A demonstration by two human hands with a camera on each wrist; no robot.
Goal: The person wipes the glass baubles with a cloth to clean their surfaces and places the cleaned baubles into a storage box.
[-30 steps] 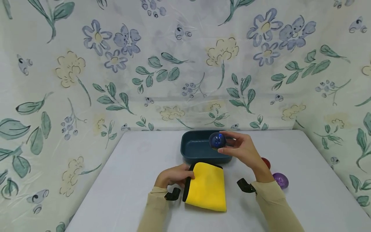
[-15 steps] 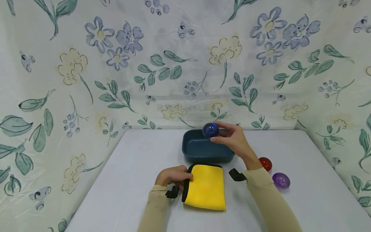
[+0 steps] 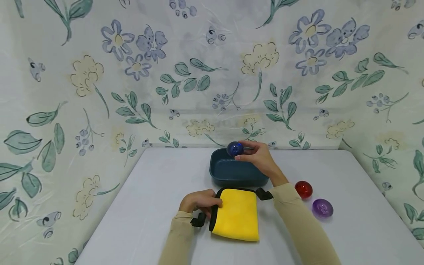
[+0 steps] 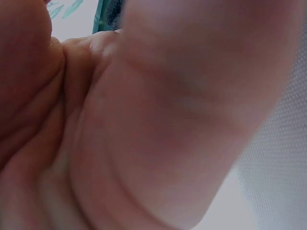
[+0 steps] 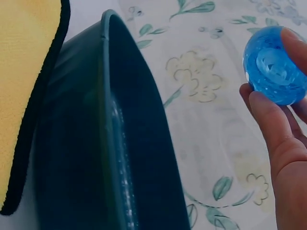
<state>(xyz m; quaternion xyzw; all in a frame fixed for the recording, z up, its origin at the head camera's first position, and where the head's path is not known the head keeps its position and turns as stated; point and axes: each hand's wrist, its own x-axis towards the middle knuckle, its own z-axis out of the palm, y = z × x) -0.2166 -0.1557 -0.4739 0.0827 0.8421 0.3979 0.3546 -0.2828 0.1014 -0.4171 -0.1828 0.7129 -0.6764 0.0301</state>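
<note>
Pinching the blue ball [image 3: 235, 148] between fingertips, the right hand [image 3: 257, 158] holds it above the rear rim of the dark teal bin [image 3: 232, 173]. The left hand [image 3: 198, 201] rests curled on the yellow cloth [image 3: 237, 215], gripping its black-trimmed edge on the table [image 3: 149, 206].

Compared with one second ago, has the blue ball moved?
Yes. The right hand has carried the blue ball left and away, from over the dark tray's right side toward its far rim.
</note>
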